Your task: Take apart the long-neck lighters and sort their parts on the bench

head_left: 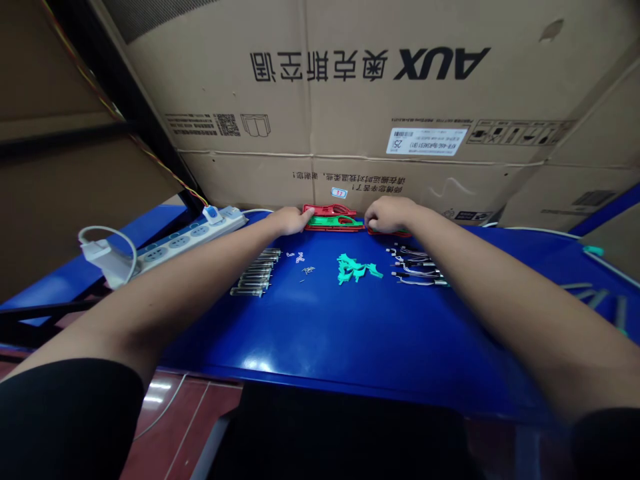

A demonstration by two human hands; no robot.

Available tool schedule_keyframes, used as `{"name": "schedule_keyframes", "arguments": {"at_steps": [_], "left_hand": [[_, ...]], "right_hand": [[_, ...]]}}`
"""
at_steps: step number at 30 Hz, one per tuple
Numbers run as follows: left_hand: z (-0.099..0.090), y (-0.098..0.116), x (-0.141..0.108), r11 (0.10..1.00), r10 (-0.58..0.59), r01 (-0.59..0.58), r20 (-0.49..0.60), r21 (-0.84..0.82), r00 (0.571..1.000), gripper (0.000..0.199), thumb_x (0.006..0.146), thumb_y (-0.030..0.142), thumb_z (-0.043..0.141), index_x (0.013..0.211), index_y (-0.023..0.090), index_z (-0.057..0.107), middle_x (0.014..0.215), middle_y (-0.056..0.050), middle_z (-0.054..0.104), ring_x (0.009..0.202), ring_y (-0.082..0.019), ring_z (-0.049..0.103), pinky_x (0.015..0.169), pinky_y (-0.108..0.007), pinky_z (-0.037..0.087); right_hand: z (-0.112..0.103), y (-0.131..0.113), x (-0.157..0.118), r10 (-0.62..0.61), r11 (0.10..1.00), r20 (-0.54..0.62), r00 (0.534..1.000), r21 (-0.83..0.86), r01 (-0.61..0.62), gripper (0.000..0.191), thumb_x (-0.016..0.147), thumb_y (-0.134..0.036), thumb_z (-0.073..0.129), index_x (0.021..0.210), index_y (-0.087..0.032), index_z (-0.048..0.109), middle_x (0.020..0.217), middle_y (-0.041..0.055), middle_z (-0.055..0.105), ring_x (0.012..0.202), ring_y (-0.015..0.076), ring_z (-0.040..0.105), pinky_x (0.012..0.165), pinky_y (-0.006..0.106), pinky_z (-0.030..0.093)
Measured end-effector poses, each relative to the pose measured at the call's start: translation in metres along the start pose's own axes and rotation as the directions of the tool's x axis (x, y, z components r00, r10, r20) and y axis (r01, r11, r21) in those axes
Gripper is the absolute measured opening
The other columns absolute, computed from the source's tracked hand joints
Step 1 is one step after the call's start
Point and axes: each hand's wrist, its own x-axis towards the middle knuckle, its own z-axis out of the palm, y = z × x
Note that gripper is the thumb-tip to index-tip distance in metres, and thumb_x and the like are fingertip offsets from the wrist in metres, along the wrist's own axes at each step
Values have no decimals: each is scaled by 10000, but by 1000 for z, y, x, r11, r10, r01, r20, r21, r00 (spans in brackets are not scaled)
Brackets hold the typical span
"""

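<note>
My left hand (289, 221) reaches to the back of the blue workbench (310, 333), its fingertips touching the left end of a red plastic piece (329, 211). A green plastic piece (334, 222) lies against that red one. My right hand (389, 215) curls over a second red piece (387, 233), hiding most of it. Between and below my hands lies a loose heap of teal plastic parts (356, 268). A row of glass tubes (255, 275) is on the left, with small metal clips (300, 257) beside it. Wired metal parts (417, 269) are lined up on the right.
A white power strip (190, 237) with a plugged-in white adapter (97, 252) lies at the bench's left. Large cardboard cartons (350, 107) stand along the back. Grey and teal pieces (593, 298) lie at the far right, and the front edge drops to a red floor.
</note>
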Motion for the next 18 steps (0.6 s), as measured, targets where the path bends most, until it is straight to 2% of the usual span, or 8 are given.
{"name": "schedule_keyframes", "arguments": {"at_steps": [8, 13, 16, 18], "left_hand": [[1, 2, -2, 1000, 5, -5, -26, -5, 1000, 860, 930, 704, 85, 855, 171, 755, 892, -149, 748, 951, -296, 688, 899, -342, 474], [-2, 5, -5, 1000, -20, 20, -11, 3, 1000, 848, 928, 704, 100, 759, 175, 741, 900, -159, 749, 894, -303, 696, 865, -357, 483], [-9, 7, -10, 998, -60, 60, -19, 10, 998, 854, 934, 689, 81, 746, 170, 733, 906, -166, 744, 878, -306, 695, 854, -364, 484], [-16, 8, -16, 995, -92, 93, -58, 19, 994, 854, 933, 686, 83, 816, 148, 736, 965, -193, 733, 941, -334, 683, 860, -382, 480]], "right_hand": [[5, 0, 3, -52, 998, -30, 998, 28, 53, 377, 835, -328, 556, 1150, -307, 761, 1144, 54, 751, 1002, 263, 664, 773, 345, 485], [-1, 1, -2, -51, 997, -60, 997, 59, 55, 393, 821, -297, 550, 1156, -300, 756, 1147, 37, 749, 994, 250, 660, 768, 338, 483], [-11, 15, -17, 20, 996, -120, 993, 86, -9, 388, 830, -281, 530, 1152, -273, 746, 1145, 39, 744, 979, 235, 655, 736, 315, 469], [-17, 34, -33, 87, 992, -174, 981, 103, -70, 360, 839, -282, 527, 1125, -246, 743, 1114, 48, 744, 946, 223, 650, 722, 303, 455]]}}
